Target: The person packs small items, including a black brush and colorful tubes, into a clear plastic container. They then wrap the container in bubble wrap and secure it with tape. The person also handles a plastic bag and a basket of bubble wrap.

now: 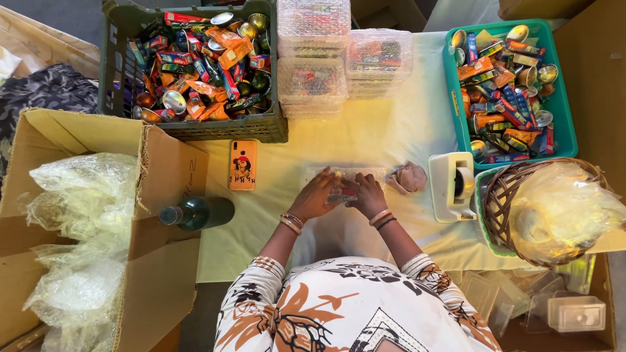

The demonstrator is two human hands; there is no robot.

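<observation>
A clear plastic box (342, 184) is pressed flat on the pale tablecloth (391, 130) between the left hand (314, 195) and right hand (367, 194), both laid open upon it, fingers spread. Just beside them a tape dispenser (452, 186) is set ready. Farther off, filled clear boxes (313, 58) are stacked between a dark crate (274, 127) and a teal basket (565, 130), both heaped with loose items, so much appears left.

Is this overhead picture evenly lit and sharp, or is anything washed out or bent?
Head view: the pale tablecloth looks bright and slightly washed out; the plastic bags and stacked clear boxes catch glare. The left hand and right hand look fairly sharp, casting only soft shadows. Edges bow a little, as with a wide lens.
</observation>
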